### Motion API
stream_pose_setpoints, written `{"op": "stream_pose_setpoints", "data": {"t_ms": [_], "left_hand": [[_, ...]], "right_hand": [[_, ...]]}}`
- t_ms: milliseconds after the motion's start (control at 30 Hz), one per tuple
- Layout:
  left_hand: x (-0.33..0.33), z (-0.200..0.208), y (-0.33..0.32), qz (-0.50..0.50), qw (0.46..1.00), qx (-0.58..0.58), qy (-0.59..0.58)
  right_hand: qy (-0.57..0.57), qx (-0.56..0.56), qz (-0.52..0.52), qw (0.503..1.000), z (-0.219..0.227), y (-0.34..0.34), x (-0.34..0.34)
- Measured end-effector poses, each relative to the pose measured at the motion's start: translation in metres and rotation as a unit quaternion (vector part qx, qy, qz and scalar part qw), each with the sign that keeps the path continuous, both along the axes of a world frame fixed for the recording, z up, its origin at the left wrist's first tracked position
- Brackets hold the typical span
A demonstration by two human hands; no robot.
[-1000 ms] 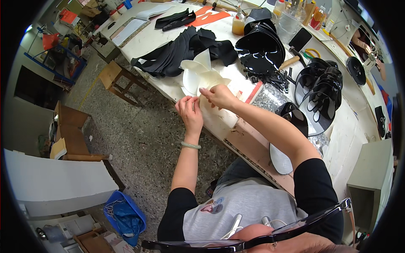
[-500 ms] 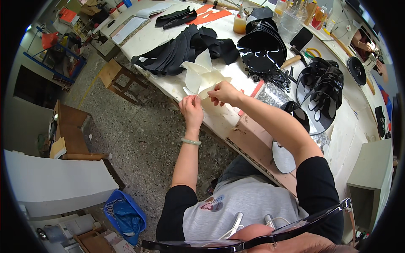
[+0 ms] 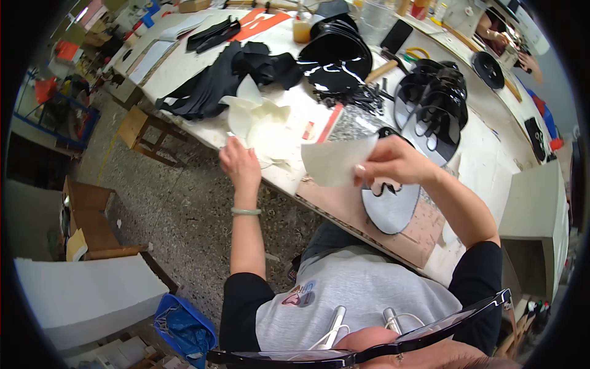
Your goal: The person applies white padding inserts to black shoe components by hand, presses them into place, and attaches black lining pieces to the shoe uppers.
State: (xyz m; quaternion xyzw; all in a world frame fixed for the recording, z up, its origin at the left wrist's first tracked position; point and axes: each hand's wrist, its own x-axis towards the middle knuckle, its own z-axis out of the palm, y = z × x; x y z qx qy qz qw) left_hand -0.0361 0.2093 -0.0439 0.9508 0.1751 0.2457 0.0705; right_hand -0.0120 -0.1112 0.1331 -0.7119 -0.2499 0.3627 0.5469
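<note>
Since the earlier frame, the right hand (image 3: 398, 161) has moved rightward from the white pile (image 3: 267, 130), carrying a white sheet (image 3: 330, 163) pinched at its right end between thumb and fingers. The sheet is over the tabletop (image 3: 495, 142), near a grey oval (image 3: 392, 212). At the pile's near edge, the left hand (image 3: 241, 162) is loosely curled; whether it grips anything cannot be told.

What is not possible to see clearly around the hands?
In the head view:
Pale sheet: its held end, hidden by the right hand.
Grey piece: its far part, covered by the same hand.
Left hand: fingertip contact with the pale pieces, blurred.
Co-worker's hand: what it handles, too small.
</note>
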Motion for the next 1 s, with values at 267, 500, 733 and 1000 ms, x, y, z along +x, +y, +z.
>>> {"op": "stream_pose_setpoints", "data": {"t_ms": [267, 500, 733, 1000], "left_hand": [[-0.048, 0.091, -0.129, -0.373, 0.453, -0.786, 0.196], [-0.062, 0.098, -0.187, -0.348, 0.607, -0.692, 0.179], [-0.092, 0.093, -0.217, -0.337, 0.684, -0.608, 0.222], [-0.088, 0.064, -0.22, -0.319, 0.787, -0.458, 0.263]], "right_hand": [[0.039, 0.09, -0.05, 0.994, -0.057, -0.09, -0.061], [-0.088, 0.087, -0.28, 0.952, -0.062, -0.123, -0.093], [-0.048, -0.017, -0.376, 0.925, -0.097, -0.145, -0.112], [-0.25, -0.124, -0.312, 0.908, -0.123, -0.141, -0.1]]}}
